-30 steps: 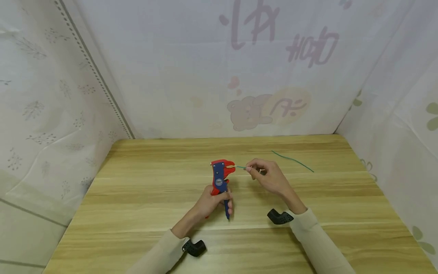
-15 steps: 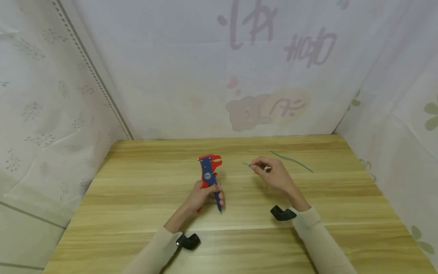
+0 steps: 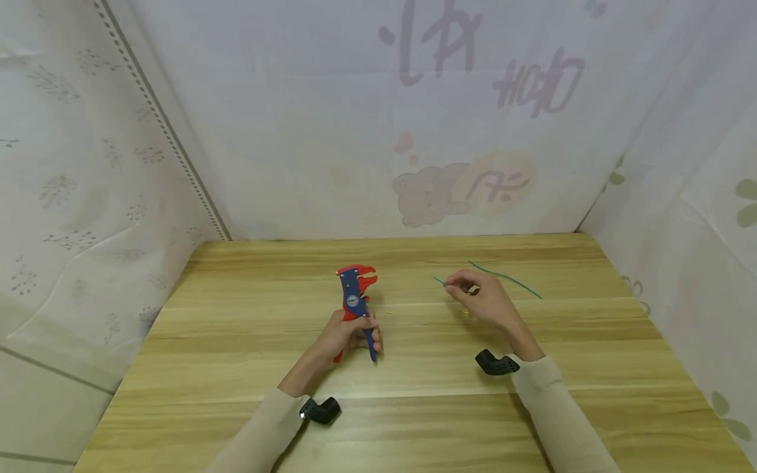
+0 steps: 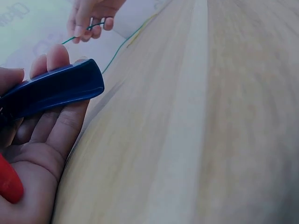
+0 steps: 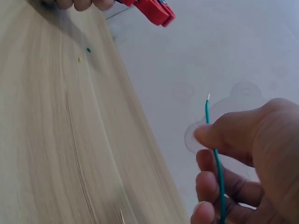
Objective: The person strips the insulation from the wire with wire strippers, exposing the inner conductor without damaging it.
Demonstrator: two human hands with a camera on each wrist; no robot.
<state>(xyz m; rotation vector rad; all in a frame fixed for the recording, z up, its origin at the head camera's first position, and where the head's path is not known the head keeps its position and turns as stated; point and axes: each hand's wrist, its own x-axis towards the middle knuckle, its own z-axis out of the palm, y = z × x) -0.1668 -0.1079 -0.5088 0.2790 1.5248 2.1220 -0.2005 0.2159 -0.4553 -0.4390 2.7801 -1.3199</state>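
Observation:
My left hand [image 3: 349, 334] grips the handles of a red and blue wire stripper [image 3: 353, 289], held upright with its red jaws apart and pointing right. In the left wrist view its blue handle [image 4: 56, 91] lies across the fingers. To the right of it, my right hand [image 3: 487, 299] pinches a green wire [image 3: 439, 280] between thumb and fingertips. The right wrist view shows that wire's short bare metal tip [image 5: 208, 97] pointing away from the thumb. The lower part of the wire runs down past the curled fingers. A wide gap separates wire and tool.
A second green wire [image 3: 514, 282] lies on the wooden table [image 3: 236, 315] behind my right hand. A small yellow piece [image 3: 389, 312] lies between the hands, and yellow bits [image 3: 466, 312] show beneath the right one. A tiny green piece [image 5: 88, 50] is also on the table. Curtains surround it.
One second ago the wire's end was in the stripper's jaws. Since then my left hand has moved left with the tool, and my right hand has drawn the wire away rightward.

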